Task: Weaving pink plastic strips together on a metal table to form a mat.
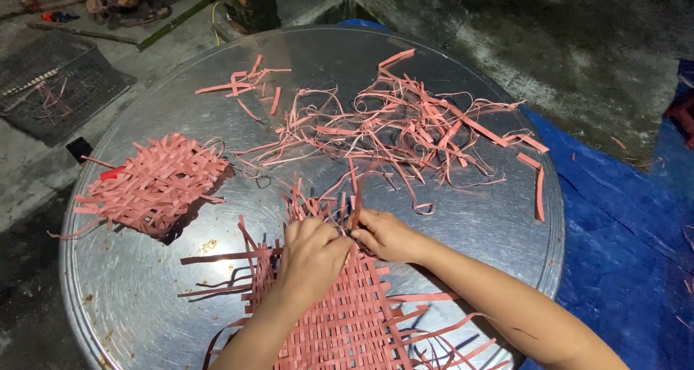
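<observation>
A pink woven mat (347,319) of flat strips lies at the near side of a round metal tray (477,225). My left hand (312,254) presses on the mat's far edge, fingers curled over loose strip ends. My right hand (387,234) sits beside it, pinching an upright pink strip (356,196) at the mat's far edge. Loose strip ends stick up around both hands.
A smaller woven pink piece (155,183) lies at the tray's left. A tangle of loose pink strips (405,128) covers the far half. A blue tarp (622,247) lies right of the tray, and a dark plastic crate (50,81) sits far left on the concrete floor.
</observation>
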